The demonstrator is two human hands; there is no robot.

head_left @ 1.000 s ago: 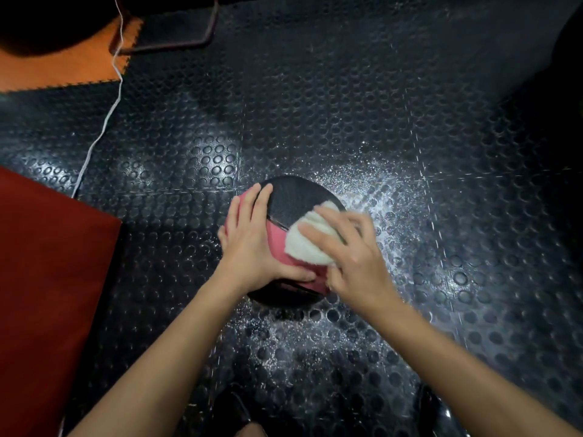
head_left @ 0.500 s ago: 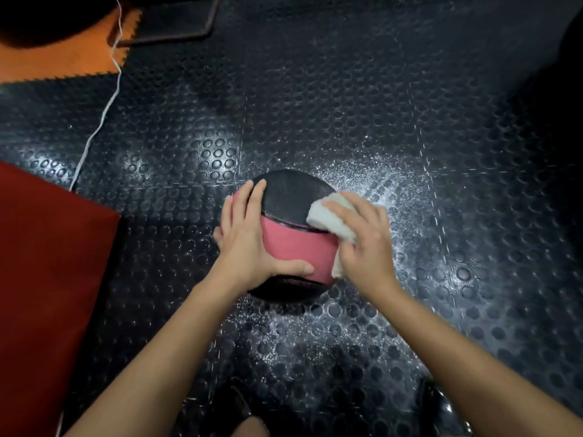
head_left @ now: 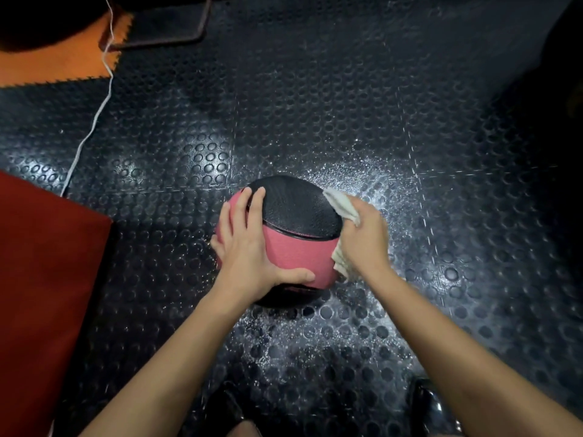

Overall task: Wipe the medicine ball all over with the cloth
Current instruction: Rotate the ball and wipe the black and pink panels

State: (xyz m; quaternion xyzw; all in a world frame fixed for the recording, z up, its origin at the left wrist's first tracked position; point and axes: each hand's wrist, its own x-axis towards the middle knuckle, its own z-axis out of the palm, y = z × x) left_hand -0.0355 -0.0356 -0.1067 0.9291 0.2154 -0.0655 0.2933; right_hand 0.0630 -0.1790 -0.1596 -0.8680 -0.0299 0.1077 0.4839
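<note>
The medicine ball (head_left: pixel 296 234), pink with a black panel facing up, sits on the studded black floor mat (head_left: pixel 347 105) between both hands. The left hand (head_left: pixel 249 247) lies spread over its left side, fingers straight and slightly apart, thumb along the lower pink band. The cloth (head_left: pixel 342 203) is pressed to the ball's right flank under the right hand (head_left: pixel 366 241), whose fingers curl around it. A second ago the cloth covered the ball's top front; it has since slid round to the right side, uncovering the pink band. Both forearms reach in from below. A red mat (head_left: pixel 44 279) lies to the left, a white cord (head_left: pixel 94 121) beyond it.
</note>
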